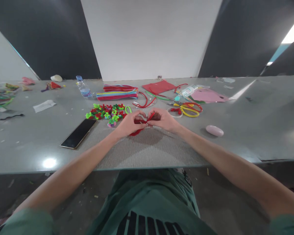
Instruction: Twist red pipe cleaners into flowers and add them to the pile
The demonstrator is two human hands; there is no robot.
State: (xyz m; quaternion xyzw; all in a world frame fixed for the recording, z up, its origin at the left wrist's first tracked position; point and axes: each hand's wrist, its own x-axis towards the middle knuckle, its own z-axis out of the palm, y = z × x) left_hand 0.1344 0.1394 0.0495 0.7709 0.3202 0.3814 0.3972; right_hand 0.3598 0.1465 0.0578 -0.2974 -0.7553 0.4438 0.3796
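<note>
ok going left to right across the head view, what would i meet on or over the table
White paper scrap, black phone, red and green flower cluster, left hand, right hand, scissors, pale pink oval object.

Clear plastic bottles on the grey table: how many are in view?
2: a clear plastic bottle with a blue cap, left of the bundled multicoloured fuzzy stems, and a clear plastic bottle with a teal cap, beside the flat pink sheet.
</note>
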